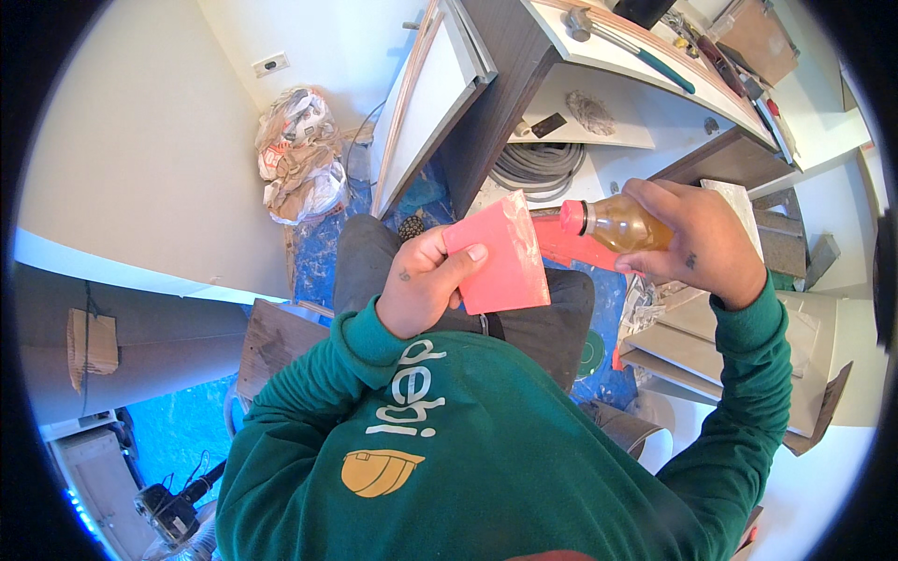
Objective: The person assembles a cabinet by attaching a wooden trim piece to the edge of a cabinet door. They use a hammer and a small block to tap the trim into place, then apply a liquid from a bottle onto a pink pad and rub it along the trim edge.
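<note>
My left hand grips a flat, pinkish-red rectangular piece by its left side, thumb on top. Pale, shiny smears run along the piece's right edge. My right hand is wrapped round a clear bottle of amber-brown liquid. The bottle lies tilted on its side, its red cap pointing at the smeared edge, a small gap apart. Behind the bottle, over my lap, shows another red piece; whether my right fingers touch it I cannot tell.
Ahead stands an open cabinet with a coiled grey hose inside. A hammer and several tools lie on top. Crumpled plastic bags sit by the left wall. Blue sheeting covers the floor; stacked boards stand at right.
</note>
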### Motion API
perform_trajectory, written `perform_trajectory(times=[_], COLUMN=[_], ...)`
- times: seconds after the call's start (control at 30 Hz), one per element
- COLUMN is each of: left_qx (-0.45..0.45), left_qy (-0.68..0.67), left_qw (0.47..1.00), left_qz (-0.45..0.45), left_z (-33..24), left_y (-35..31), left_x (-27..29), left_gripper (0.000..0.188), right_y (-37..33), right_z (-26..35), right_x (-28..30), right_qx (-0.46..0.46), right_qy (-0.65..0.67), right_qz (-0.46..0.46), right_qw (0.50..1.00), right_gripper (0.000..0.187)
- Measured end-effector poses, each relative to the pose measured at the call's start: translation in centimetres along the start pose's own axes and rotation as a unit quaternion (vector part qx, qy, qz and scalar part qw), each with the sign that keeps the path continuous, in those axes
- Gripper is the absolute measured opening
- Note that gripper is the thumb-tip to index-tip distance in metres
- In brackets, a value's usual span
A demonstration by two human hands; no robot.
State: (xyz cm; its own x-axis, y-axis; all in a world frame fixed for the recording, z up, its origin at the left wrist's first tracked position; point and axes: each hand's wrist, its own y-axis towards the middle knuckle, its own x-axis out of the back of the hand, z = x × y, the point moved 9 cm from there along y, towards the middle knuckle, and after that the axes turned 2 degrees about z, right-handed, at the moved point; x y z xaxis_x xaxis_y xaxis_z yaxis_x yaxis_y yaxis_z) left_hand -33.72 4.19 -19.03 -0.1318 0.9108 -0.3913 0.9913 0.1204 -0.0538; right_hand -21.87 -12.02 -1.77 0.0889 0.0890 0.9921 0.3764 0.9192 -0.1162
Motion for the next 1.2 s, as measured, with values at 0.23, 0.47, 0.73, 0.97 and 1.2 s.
perform_trajectory(times=[0.23, 0.47, 0.73, 0.97, 1.2], left_qx=[-0.002, 0.019, 0.001, -0.051, -0.057], left_qy=[0.010, -0.040, -0.010, 0.132, 0.084], left_qw=[1.000, 0.997, 0.997, 0.990, 0.994], left_qz=[0.026, 0.060, 0.072, 0.002, -0.043], left_z=[-0.4, -0.5, -0.5, -1.5, -1.5], left_y=[-0.3, -0.7, -0.7, -0.2, 0.2], left_x=[-0.5, -1.4, -1.4, 0.9, 2.3], left_gripper=[0.024, 0.023, 0.025, 0.026, 0.020], right_y=[0.3, 0.6, 0.7, 0.3, -0.2], right_z=[0.8, 0.5, 0.4, 0.3, -0.3], right_x=[0.4, -0.1, -0.3, 0.1, 0.2], right_qx=[0.042, 0.019, 0.019, 0.031, 0.018], right_qy=[-0.016, -0.016, -0.015, -0.018, -0.004], right_qz=[-0.044, 0.002, -0.006, -0.057, -0.066], right_qw=[0.998, 1.000, 1.000, 0.998, 0.998], right_gripper=[0.066, 0.070, 0.067, 0.066, 0.068])
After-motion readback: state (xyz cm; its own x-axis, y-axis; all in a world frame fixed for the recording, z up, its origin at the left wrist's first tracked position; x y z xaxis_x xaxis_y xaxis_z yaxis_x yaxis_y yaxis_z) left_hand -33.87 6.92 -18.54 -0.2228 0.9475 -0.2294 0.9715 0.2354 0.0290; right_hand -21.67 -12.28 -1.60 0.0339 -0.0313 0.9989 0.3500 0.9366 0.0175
